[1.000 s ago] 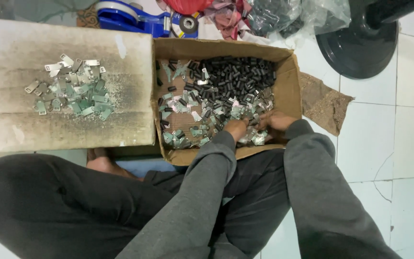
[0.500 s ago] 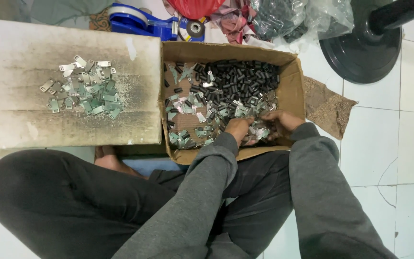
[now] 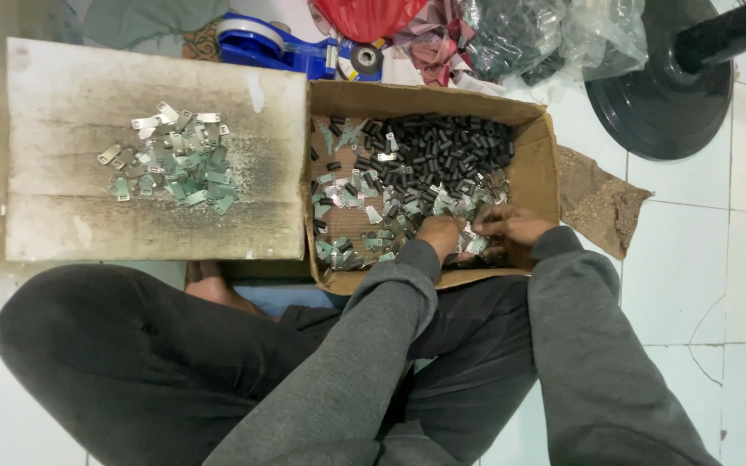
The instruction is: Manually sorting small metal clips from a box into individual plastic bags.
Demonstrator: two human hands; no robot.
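A small heap of flat silvery metal clips (image 3: 170,160) is gathered on the worn board (image 3: 71,86); many remain in the brown cardboard box (image 3: 539,155), where the left hand (image 3: 439,235) and right hand (image 3: 511,229) are buried, grips indiscernible.

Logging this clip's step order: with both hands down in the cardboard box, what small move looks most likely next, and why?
Probably lifting a small silver metal plate out of the open brown cardboard box. Both the left hand and right hand are buried among the mixed silver plates and small black cylinders, while a pile of plates alone lies on the worn flat board. Whether either grip holds a piece is hidden.
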